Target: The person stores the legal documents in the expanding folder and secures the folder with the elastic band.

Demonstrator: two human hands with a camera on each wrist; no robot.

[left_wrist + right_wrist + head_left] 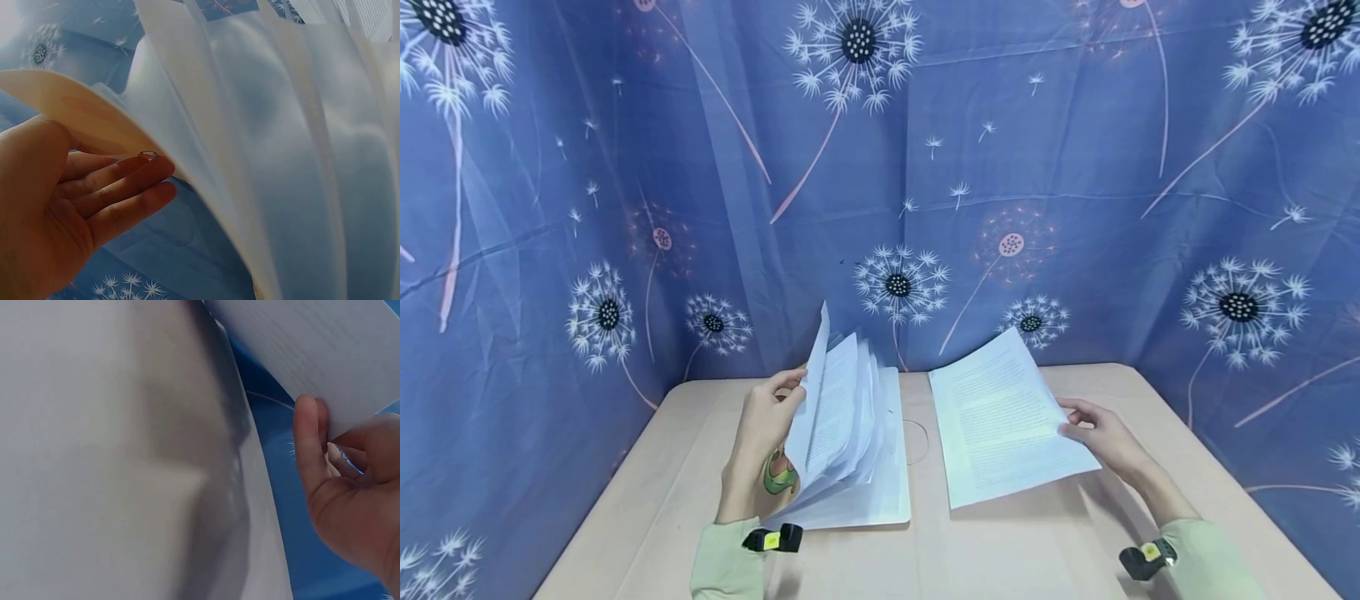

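On the left of the table, in the head view, stands a partly opened folder (891, 467) with several fanned, printed pages (835, 400). My left hand (767, 421) grips its raised front cover, which carries a coloured picture (780, 473). In the left wrist view the left fingers (125, 194) lie against the cover's outer side, and glossy clear sleeves (262, 125) fan out beyond it. My right hand (1101, 433) pinches the right edge of a loose printed sheet (1000, 417), tilted above the table. The right wrist view shows thumb and fingers of the right hand (350, 475) at the sheet's corner (337, 381).
A pale cloth covers the table (1000, 558). A thin ring-like outline (917, 442) shows between folder and sheet. Blue dandelion-patterned curtains (880, 167) enclose the back and both sides.
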